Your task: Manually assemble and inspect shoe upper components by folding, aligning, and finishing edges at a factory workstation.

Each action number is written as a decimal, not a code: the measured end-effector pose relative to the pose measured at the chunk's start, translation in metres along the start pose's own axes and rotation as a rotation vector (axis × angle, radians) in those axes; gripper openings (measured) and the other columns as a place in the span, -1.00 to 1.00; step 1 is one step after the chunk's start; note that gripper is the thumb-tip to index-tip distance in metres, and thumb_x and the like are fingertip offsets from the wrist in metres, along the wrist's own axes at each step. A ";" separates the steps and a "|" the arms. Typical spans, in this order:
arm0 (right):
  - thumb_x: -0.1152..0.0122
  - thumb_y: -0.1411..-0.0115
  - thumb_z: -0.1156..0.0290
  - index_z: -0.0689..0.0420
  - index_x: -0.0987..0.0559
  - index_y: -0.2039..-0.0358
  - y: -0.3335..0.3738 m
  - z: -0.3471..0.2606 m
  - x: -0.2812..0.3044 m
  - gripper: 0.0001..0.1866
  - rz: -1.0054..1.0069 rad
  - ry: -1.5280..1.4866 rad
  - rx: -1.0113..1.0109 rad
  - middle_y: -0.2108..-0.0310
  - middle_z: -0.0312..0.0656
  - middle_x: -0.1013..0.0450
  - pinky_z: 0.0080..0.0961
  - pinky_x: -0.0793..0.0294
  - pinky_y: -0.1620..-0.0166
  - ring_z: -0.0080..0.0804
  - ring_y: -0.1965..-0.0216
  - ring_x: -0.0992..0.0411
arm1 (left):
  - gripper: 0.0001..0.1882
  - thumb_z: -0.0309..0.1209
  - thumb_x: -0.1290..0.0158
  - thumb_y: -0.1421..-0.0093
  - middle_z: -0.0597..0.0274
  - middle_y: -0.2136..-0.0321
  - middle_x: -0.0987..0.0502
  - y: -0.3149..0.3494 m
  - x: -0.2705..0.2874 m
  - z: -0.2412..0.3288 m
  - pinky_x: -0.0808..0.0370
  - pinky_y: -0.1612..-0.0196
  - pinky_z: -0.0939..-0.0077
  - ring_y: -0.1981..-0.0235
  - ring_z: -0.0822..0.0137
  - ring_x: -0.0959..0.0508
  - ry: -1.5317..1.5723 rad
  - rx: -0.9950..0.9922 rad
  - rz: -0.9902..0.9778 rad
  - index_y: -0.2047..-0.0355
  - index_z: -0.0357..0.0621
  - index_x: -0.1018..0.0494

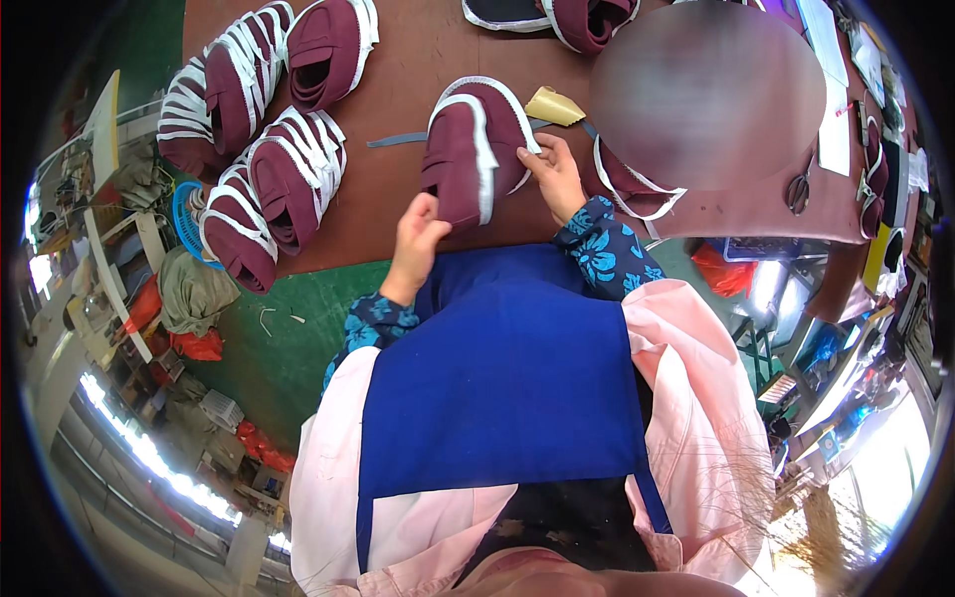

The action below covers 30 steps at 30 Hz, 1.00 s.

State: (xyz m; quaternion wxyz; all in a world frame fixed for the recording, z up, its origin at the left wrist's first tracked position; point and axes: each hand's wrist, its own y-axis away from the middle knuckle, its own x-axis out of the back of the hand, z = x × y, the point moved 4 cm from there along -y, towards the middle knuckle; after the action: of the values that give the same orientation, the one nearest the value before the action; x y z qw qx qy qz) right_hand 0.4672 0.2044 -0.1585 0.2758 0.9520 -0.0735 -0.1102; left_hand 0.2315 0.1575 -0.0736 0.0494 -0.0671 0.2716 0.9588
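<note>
Two maroon fabric shoe uppers with white edging lie overlapped in front of me on the brown tabletop. My left hand is closed on the lower end of the front shoe upper. With thumb and fingers, my right hand pinches the white edge of the rear shoe upper. Just beyond the right hand lies a yellowish folded piece. A grey strip runs out from under the shoe uppers to the left.
Stacks of similar shoe uppers stand at the left, beside a blue basket. Another upper lies right of my right hand, partly hidden by a blurred oval. Scissors rest farther right. More uppers are at the far edge.
</note>
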 end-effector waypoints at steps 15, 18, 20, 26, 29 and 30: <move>-0.11 -0.40 0.39 0.27 -0.57 0.05 0.031 -0.062 -0.060 -0.76 -0.324 -0.227 -0.138 0.22 -0.24 -0.58 -0.61 -0.48 0.11 -0.62 0.19 -0.50 | -0.51 -0.47 -0.31 -0.14 0.22 0.10 -0.56 0.004 -0.026 0.025 -0.47 -0.02 0.49 0.08 0.43 -0.53 0.032 0.028 0.201 -0.04 -0.34 -0.42; -0.14 -0.37 0.30 0.23 -0.58 0.03 0.001 -0.090 -0.041 -0.71 -0.209 0.342 0.418 0.24 -0.21 -0.59 -0.44 -0.48 0.08 -0.40 0.18 -0.52 | -0.55 -0.45 -0.28 -0.16 0.19 0.13 -0.57 0.033 -0.003 0.069 -0.48 0.00 0.48 0.11 0.42 -0.53 0.024 -0.055 0.385 -0.01 -0.35 -0.43; -0.21 -0.30 0.25 0.12 -0.58 -0.02 -0.027 -0.096 -0.021 -0.66 -0.028 0.896 0.806 0.10 -0.10 -0.56 -0.28 -0.39 -0.10 -0.13 0.00 -0.46 | -0.58 -0.49 -0.24 -0.20 0.17 0.12 -0.57 0.066 0.014 0.104 -0.47 0.00 0.49 0.11 0.40 -0.54 -0.038 -0.207 0.488 -0.03 -0.35 -0.42; -0.31 -0.11 -0.03 -0.17 -0.49 -0.18 -0.023 -0.035 -0.021 -0.39 -0.012 1.488 0.691 -0.36 0.22 -0.07 0.24 -0.10 -0.25 0.32 -0.34 -0.04 | -0.53 -0.39 -0.15 -0.28 -0.18 0.09 -0.56 0.102 0.117 0.110 -0.45 -0.06 0.21 0.05 -0.09 -0.56 -0.969 -0.246 0.553 -0.10 -0.44 -0.36; -0.36 -0.04 0.00 -0.19 -0.47 -0.16 0.061 0.004 -0.035 -0.36 -0.869 1.311 0.840 -0.36 0.06 -0.11 0.30 -0.06 -0.27 0.25 -0.38 -0.01 | -0.49 -0.32 -0.13 -0.28 -0.32 0.07 -0.51 0.084 0.193 0.043 -0.39 -0.09 0.07 0.00 -0.30 -0.47 -1.224 -0.214 0.518 -0.12 -0.45 -0.36; -0.36 -0.08 0.05 -0.19 -0.48 -0.16 0.080 0.033 -0.025 -0.40 -1.028 1.345 0.827 -0.36 -0.05 -0.13 0.18 -0.14 -0.28 0.09 -0.40 -0.03 | -0.48 -0.31 -0.14 -0.27 -0.33 0.07 -0.51 0.072 0.206 0.034 -0.39 -0.08 0.07 -0.01 -0.29 -0.46 -1.441 -0.375 0.532 -0.11 -0.45 -0.37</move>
State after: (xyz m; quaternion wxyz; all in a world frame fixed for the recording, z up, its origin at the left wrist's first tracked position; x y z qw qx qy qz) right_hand 0.4284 0.1257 -0.1379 -0.1819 0.7538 0.4971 0.3894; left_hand 0.0155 0.1264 -0.0402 -0.0298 0.6305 0.0135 0.7755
